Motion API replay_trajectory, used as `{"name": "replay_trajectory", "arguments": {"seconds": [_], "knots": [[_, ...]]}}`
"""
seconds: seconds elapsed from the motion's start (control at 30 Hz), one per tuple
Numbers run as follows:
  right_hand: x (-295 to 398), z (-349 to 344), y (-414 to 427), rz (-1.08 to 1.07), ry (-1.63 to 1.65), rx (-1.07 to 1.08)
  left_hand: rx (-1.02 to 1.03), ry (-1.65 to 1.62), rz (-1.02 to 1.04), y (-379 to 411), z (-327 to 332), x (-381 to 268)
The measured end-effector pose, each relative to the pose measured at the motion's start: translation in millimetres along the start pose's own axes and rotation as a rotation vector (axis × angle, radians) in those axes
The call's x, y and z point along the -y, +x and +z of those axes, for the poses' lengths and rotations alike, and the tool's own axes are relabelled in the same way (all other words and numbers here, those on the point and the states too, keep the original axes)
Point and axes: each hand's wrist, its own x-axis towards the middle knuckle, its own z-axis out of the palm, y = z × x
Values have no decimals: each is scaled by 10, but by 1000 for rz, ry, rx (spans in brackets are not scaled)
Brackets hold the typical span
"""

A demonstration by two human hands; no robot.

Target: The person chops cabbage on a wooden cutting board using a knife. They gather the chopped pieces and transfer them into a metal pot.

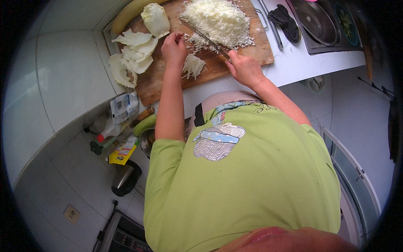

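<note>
My right hand (247,67) grips the handle of a kitchen knife (206,37). Its blade lies across the wooden cutting board (217,67), along the near edge of a big heap of finely chopped cabbage (217,22). My left hand (174,48) is over the board left of the blade, fingers curled; whether they pinch anything is hidden. Just right of its wrist sits a small pile of cabbage shreds (193,65). Loose napa cabbage leaves (137,55) lie to the left of that hand, and a partial cabbage head (156,19) rests beyond it.
Along the wall lies a long pale yellowish vegetable (129,14). To the right are a dark cloth or glove (285,23), a metal rod-like tool (274,28) and a sink holding a metal basin (316,23). Bottles, packets (124,151) and a green gourd (144,124) stand at lower left.
</note>
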Motion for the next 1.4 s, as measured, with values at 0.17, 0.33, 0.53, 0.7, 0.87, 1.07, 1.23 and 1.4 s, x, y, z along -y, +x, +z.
{"name": "replay_trajectory", "arguments": {"seconds": [0.17,0.33,0.53,0.7,0.87,1.07,1.23,1.4], "knots": [[84,6,-1,-25,-24,149,38,-55,-35,-292,-39,337],[114,37,12,-63,-29,200,152,169,-31,-517,-135,332],[16,112,35,-3,-11,99,153,175,-44,-699,-49,362],[25,67,-9,-31,-26,130,156,365,30,-865,6,127],[103,72,-58,-89,-62,199,78,445,26,-967,137,224],[103,68,-40,-90,-46,171,88,397,209,-987,179,361],[111,49,-57,-97,-19,201,-26,344,285,-1016,285,401],[149,28,-74,-57,5,211,-110,324,283,-1051,413,393]]}}
